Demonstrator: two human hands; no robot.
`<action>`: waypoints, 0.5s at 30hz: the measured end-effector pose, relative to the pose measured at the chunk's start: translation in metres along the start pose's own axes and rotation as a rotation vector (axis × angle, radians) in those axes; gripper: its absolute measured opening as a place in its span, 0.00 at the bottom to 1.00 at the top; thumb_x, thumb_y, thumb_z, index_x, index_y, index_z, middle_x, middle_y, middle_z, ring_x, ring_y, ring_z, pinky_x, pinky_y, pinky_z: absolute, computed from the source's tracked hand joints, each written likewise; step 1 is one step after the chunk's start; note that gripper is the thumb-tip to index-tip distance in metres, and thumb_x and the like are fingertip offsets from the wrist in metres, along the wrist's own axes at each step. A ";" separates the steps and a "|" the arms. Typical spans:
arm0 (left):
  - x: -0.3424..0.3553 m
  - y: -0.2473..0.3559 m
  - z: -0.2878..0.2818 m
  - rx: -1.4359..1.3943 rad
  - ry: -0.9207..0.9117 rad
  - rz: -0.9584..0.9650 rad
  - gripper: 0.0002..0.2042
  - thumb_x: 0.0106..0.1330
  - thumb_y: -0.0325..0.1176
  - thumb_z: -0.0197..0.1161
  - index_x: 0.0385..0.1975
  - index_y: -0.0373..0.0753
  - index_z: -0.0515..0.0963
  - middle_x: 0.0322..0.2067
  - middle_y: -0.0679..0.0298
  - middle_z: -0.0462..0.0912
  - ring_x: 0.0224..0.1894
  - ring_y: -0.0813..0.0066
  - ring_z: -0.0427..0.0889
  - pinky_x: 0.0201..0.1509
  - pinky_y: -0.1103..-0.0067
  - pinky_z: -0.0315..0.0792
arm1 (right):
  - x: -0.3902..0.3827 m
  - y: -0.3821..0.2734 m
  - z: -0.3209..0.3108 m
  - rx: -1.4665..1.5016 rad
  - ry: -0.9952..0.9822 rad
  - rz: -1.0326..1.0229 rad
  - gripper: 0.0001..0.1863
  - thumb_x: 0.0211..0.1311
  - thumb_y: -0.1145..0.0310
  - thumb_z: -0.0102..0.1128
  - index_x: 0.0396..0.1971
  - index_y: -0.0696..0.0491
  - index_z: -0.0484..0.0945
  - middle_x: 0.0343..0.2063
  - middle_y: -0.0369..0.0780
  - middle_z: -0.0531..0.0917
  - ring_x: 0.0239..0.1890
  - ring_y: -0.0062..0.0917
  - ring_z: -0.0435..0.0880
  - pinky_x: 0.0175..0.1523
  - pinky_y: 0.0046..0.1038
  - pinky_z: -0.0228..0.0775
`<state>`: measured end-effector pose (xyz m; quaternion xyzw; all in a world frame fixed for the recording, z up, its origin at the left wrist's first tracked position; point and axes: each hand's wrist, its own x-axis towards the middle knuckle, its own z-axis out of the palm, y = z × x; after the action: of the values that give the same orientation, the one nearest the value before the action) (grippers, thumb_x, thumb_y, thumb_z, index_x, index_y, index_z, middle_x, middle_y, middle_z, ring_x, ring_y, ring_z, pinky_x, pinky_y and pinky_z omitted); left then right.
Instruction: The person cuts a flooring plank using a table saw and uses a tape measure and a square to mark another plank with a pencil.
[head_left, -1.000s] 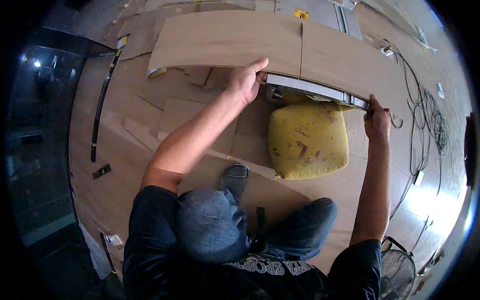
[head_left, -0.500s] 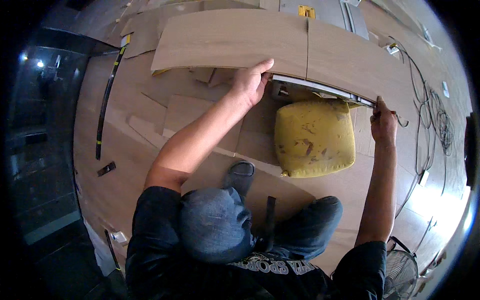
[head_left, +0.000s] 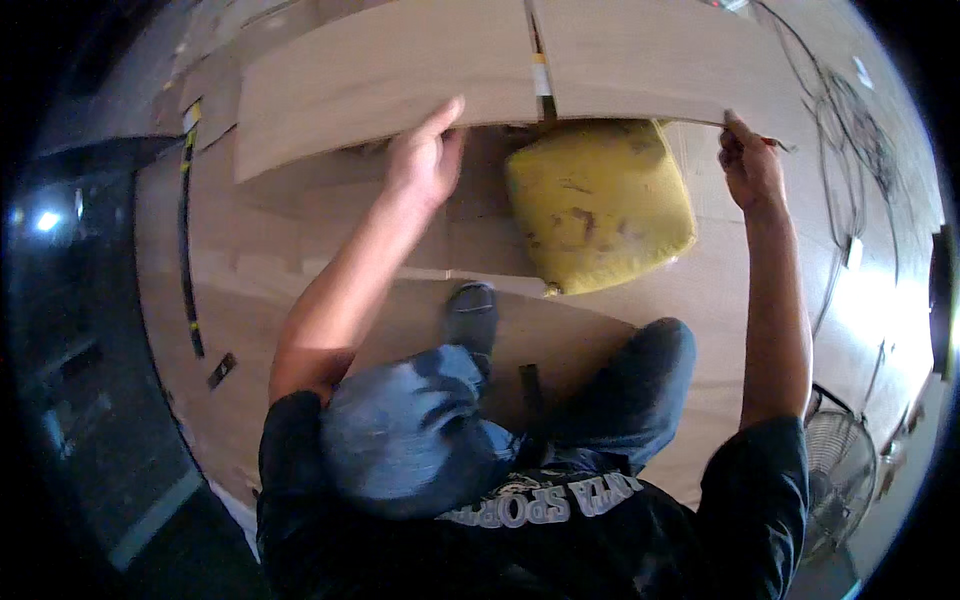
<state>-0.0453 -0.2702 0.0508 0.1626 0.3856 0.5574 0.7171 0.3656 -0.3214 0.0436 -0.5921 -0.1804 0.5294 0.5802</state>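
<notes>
Two flat wood-look boards lie side by side in front of me: a left board (head_left: pixel 390 80) and a right board (head_left: pixel 640 65), with a narrow gap between them. My left hand (head_left: pixel 425 160) is closed on the near edge of the left board, thumb on top and fingers beneath. At the near right corner of the right board, my right hand (head_left: pixel 752 165) pinches its edge. A thin, dark, pointed thing sticks out past those fingers; its kind is unclear. Under the right board's near edge sits a stained yellow cushion (head_left: pixel 605 210). Whatever supports the boards is hidden.
Tangled cables (head_left: pixel 850 150) lie on the floor at the right. A floor fan (head_left: pixel 835 465) stands at lower right. Along the left are a long black strip (head_left: pixel 187 240) and a short dark piece (head_left: pixel 222 370). My bent knee (head_left: pixel 655 385) is close to the cushion.
The thin seam between the boards has widened into a gap. Both hands and boards appear higher in view, my left hand further left. The metal bar beneath the near edge no longer shows.
</notes>
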 end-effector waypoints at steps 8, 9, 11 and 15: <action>-0.020 0.058 -0.092 0.160 0.023 0.031 0.18 0.63 0.26 0.62 0.53 0.36 0.70 0.50 0.64 0.75 0.55 0.72 0.71 0.63 0.74 0.65 | 0.106 -0.020 -0.253 -0.033 0.234 0.072 0.16 0.68 0.61 0.47 0.41 0.58 0.77 0.34 0.39 0.81 0.38 0.28 0.81 0.47 0.31 0.74; -0.029 0.070 -0.108 0.196 0.073 0.057 0.19 0.63 0.27 0.62 0.53 0.36 0.70 0.51 0.63 0.75 0.56 0.72 0.71 0.63 0.73 0.64 | 0.117 -0.010 -0.248 -0.076 0.234 0.101 0.17 0.67 0.59 0.48 0.41 0.58 0.77 0.34 0.39 0.81 0.37 0.30 0.80 0.47 0.33 0.74; -0.034 0.085 -0.136 0.218 0.118 0.104 0.20 0.63 0.27 0.62 0.54 0.36 0.70 0.53 0.63 0.74 0.57 0.71 0.71 0.64 0.71 0.64 | 0.128 -0.015 -0.272 -0.203 0.231 0.073 0.14 0.66 0.58 0.50 0.38 0.53 0.78 0.33 0.38 0.81 0.35 0.30 0.80 0.45 0.32 0.74; -0.050 0.116 -0.203 0.235 0.247 0.115 0.18 0.65 0.29 0.60 0.55 0.37 0.69 0.54 0.65 0.73 0.55 0.71 0.72 0.61 0.71 0.65 | 0.142 0.001 -0.191 -0.479 0.302 -0.020 0.09 0.64 0.62 0.55 0.33 0.52 0.78 0.22 0.32 0.76 0.22 0.20 0.73 0.28 0.26 0.66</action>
<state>-0.2761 -0.3187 0.0143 0.1975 0.5233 0.5644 0.6072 0.5778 -0.2988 -0.0605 -0.7827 -0.2176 0.3719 0.4492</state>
